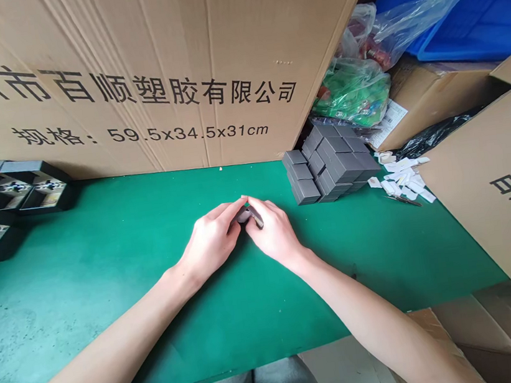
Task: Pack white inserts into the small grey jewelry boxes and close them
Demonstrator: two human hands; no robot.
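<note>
My left hand [210,241] and my right hand [274,233] meet over the middle of the green table [105,268]. Both are closed together on one small dark grey piece [250,214], pinched between fingertips and mostly hidden by them. To the right, behind my right hand, lies a heap of small grey boxes [329,163]. Beside that heap sits a scatter of small white tags [401,175].
A big printed cardboard carton [148,61] walls off the table's back. Black open boxes [6,193] line the left edge. Plastic bags [355,90], a blue crate [471,6] and more cartons [505,196] crowd the right side.
</note>
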